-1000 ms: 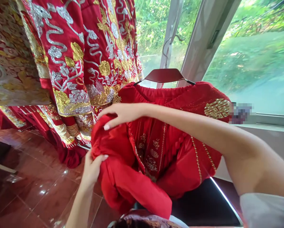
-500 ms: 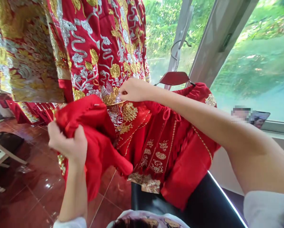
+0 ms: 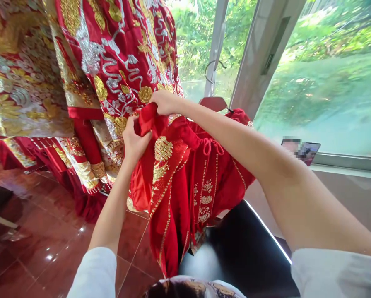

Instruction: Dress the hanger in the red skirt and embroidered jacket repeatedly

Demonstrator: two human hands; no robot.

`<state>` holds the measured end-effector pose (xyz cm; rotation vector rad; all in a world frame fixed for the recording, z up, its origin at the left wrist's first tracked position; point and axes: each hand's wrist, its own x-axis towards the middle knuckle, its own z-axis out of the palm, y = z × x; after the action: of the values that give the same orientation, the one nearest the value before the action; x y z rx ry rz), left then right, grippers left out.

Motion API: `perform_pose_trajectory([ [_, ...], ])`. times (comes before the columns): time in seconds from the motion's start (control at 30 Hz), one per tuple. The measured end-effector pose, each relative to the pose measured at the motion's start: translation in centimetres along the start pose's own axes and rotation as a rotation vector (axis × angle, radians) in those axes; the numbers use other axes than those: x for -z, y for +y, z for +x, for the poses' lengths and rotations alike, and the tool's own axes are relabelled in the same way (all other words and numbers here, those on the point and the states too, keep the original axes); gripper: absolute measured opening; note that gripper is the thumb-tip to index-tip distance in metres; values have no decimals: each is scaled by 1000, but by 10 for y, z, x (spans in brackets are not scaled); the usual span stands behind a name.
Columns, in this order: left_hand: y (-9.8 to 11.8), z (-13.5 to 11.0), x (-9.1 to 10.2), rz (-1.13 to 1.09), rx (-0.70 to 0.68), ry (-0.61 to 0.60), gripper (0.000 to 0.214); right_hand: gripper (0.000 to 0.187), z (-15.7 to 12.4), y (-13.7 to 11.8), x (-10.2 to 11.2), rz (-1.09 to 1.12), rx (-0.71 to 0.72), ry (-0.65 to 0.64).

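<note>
A red skirt with gold embroidery and beaded lines hangs from a dark red hanger with a metal hook. My left hand grips the skirt's gathered waistband at its left end, thumb toward me. Close beside it, my right hand is closed on the same waistband from above; its fingertips are hidden behind the cloth. A tied red cord bow sits at the middle of the waistband. The skirt's lower part drapes down in folds.
Red jackets with silver and gold embroidery hang behind on the left. A black seat or table surface lies below the skirt. At the right, a phone leans by the window sill. Reddish floor tiles spread at lower left.
My left hand has moved right and up, bringing the skirt's left side close to my right hand. The loose red cloth has been turned, so its embroidered side now faces me. The view has shifted right.
</note>
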<state>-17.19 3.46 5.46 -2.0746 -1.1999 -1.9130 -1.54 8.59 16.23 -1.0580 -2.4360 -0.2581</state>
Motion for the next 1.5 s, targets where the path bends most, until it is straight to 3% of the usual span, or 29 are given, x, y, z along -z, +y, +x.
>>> perform_pose_trajectory([
  [0.1,-9,-18,9,-132,171,-265,45,20,4,19,4,-302,-78,99],
  [0.17,-13,-32,13,-236,328,-469,38,20,2,31,10,-356,-149,167],
  [0.27,-9,-50,16,-361,487,-581,31,14,-9,36,27,-333,-156,88],
  [0.33,2,-58,20,-350,491,-528,31,11,-24,30,39,-284,-163,-47],
  [0.4,17,-61,28,-284,447,-394,29,12,-41,20,44,-250,-185,-120],
  [0.53,42,-57,51,-205,342,-34,36,17,-59,6,27,-210,-242,22],
  [0.63,60,-49,62,-91,223,81,42,21,-52,4,5,-154,-310,126],
  [0.7,75,-46,58,70,105,110,44,27,-43,6,-6,-138,-369,202],
  [0.8,98,-53,21,283,-49,108,38,32,-31,11,-16,-114,-451,281],
  [0.9,103,-69,-45,351,-41,-91,25,32,-25,20,-16,-96,-463,296],
  [0.97,88,-78,-88,347,49,-348,17,32,-26,31,-9,-123,-363,239],
  [1.03,61,-81,-117,316,122,-434,14,32,-32,45,2,-165,-222,148],
  [1.1,32,-79,-129,275,141,-449,13,32,-39,59,15,-193,-109,40],
  [1.2,9,-75,-117,182,121,-499,9,29,-49,73,26,-208,-84,-62],
  [1.3,22,-74,-88,37,83,-517,14,26,-53,71,25,-206,-136,-37],
  [1.43,51,-52,-59,134,-29,-63,25,25,-52,56,17,-175,-195,62],
  [1.5,54,-25,-59,169,1,-2,31,23,-50,51,15,-188,-205,102],
])
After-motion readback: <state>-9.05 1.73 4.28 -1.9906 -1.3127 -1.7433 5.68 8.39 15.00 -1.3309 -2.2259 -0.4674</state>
